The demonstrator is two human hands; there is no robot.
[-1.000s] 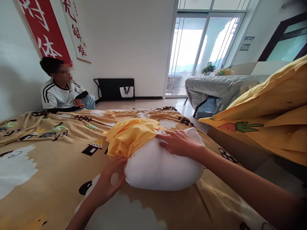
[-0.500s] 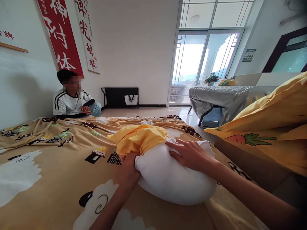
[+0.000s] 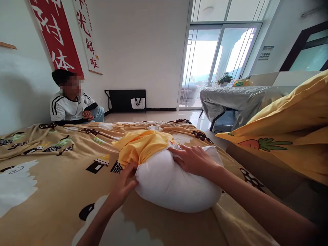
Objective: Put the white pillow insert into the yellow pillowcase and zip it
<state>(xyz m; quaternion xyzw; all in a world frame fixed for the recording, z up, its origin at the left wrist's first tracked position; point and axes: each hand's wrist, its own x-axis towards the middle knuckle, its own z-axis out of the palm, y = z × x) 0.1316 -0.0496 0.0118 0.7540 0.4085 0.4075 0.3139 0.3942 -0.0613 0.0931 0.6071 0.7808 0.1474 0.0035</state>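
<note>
2 parts of the work show different states: your white, plump, fabric-covered pillow (image 3: 169, 191) has its far left side under a bunched, bright yellow thin cloth (image 3: 143, 145), while most of its near and right side lies bare. By that look, you seem partway at most, with the cloth gathered in folds and the larger share of the white outside it. You cannot tell from this angle whether any of the pillow sits inside the cloth or only beneath it.

The pillow lies flat on the tan, sheep-printed, blanket-covered bed (image 3: 64, 191), closer to the right edge than to the left. Its long axis appears to run roughly left to right, near parallel to the bed's far edge. 1 rounded, bulging side faces you; 1 corner points away towards the right edge. The yellow cloth trails from the pillow towards the far left corner.

Your left hand (image 3: 123, 188) is at the pillow's left end, touching where white meets yellow; its grip looks narrow, but whether it pinches anything is hidden. Your right hand (image 3: 194, 159) rests on top of the pillow, fingertips at the cloth's border; you cannot tell whether that grip holds fabric.
</note>
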